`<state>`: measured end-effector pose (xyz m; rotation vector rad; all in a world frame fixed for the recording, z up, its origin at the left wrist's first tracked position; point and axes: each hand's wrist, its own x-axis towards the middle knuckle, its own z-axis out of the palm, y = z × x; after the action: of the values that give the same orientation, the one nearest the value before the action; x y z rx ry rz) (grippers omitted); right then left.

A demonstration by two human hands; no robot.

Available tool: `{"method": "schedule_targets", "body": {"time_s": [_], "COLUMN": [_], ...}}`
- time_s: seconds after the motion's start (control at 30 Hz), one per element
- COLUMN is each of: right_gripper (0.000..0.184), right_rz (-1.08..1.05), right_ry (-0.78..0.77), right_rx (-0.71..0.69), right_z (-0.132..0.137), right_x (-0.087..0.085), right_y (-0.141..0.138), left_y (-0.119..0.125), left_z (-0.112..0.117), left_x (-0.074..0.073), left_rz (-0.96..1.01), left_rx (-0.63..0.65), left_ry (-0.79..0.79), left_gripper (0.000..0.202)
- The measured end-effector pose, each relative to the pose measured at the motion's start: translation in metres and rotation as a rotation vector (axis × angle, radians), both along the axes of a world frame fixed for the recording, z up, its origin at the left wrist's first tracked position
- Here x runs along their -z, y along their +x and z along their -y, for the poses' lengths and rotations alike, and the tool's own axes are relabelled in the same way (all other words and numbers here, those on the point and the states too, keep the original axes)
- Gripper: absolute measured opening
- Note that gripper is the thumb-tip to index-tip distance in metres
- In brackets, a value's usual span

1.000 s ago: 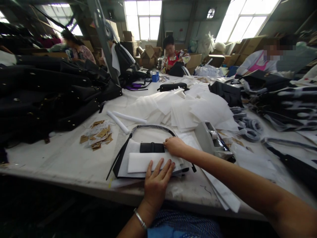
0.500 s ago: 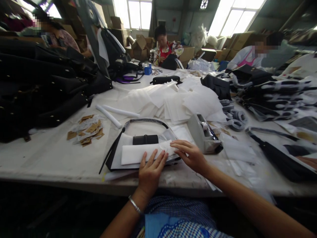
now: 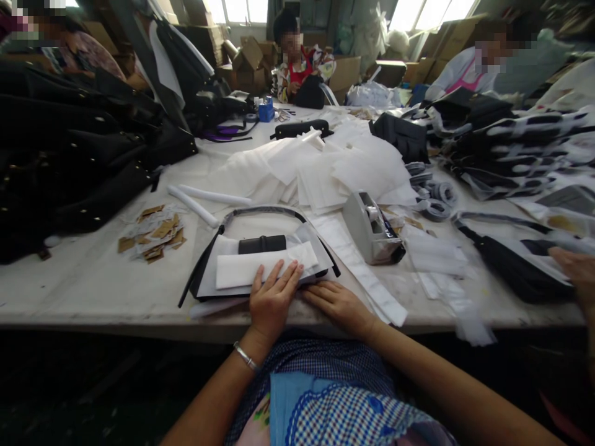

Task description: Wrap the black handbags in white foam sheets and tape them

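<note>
A flat black bag (image 3: 204, 282) with a wrapped curved handle lies on the white table (image 3: 69, 291) in front of me. White foam sheets (image 3: 260, 267) and a black strap piece (image 3: 261, 244) lie on top of it. My left hand (image 3: 272, 298) rests flat on the foam sheet with fingers stretched out. My right hand (image 3: 338, 305) lies flat at the bag's near right edge, fingers spread toward the left.
A grey tape dispenser (image 3: 372, 228) stands right of the bag. A heap of white foam sheets (image 3: 325, 167) fills the middle. Black bags (image 3: 69, 161) pile up at left, brown tags (image 3: 153, 234) beside them. Several people sit at the far side; another hand (image 3: 576, 269) shows at right.
My right hand has slid from the bag's top right corner down to its near edge. The left hand stays pressed on the foam sheet. The view has tilted downward.
</note>
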<state>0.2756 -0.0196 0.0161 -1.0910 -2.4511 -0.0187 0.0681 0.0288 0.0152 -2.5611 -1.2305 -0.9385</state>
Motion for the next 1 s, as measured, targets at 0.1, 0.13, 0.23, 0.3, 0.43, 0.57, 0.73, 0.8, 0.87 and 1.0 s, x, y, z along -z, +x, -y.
{"method": "schedule_targets", "body": {"time_s": [0.1, 0.13, 0.23, 0.3, 0.43, 0.57, 0.73, 0.8, 0.87, 1.0], "right_gripper": [0.043, 0.044, 0.044, 0.043, 0.043, 0.042, 0.042, 0.042, 0.044, 0.038], "right_rz": [-0.015, -0.021, -0.017, -0.007, -0.013, -0.032, -0.001, 0.013, 0.004, -0.014], "right_ry": [-0.004, -0.01, -0.005, 0.015, 0.027, 0.016, -0.05, -0.1, -0.127, -0.082], "right_rx": [0.017, 0.024, 0.055, 0.072, 0.03, -0.067, -0.082, -0.067, -0.061, -0.054], "right_z": [-0.002, -0.001, 0.003, 0.005, 0.001, -0.007, -0.007, -0.006, -0.005, -0.009], "right_x": [0.0, 0.0, 0.003, 0.005, 0.005, 0.002, -0.004, -0.005, -0.005, -0.002], "right_y": [-0.001, 0.001, 0.012, 0.019, 0.018, 0.009, 0.02, 0.025, 0.026, 0.017], "left_y": [0.0, 0.0, 0.0, 0.0, -0.001, -0.001, 0.0, 0.0, 0.0, 0.0], "left_z": [0.0, 0.0, 0.001, 0.001, 0.001, 0.001, 0.001, 0.001, 0.001, 0.001], "left_x": [-0.001, -0.001, -0.002, -0.002, -0.003, -0.004, -0.003, -0.003, -0.003, -0.005], "left_rz": [-0.009, -0.011, -0.018, -0.022, -0.03, -0.028, -0.025, -0.027, -0.025, -0.013], "left_rx": [-0.008, -0.01, -0.016, -0.013, -0.007, -0.012, -0.022, -0.018, -0.015, -0.01], "left_ry": [-0.001, -0.003, -0.014, -0.017, -0.029, -0.032, -0.043, -0.048, -0.047, -0.045], "left_gripper": [0.05, 0.049, 0.045, 0.044, 0.046, 0.047, 0.047, 0.046, 0.044, 0.044]}}
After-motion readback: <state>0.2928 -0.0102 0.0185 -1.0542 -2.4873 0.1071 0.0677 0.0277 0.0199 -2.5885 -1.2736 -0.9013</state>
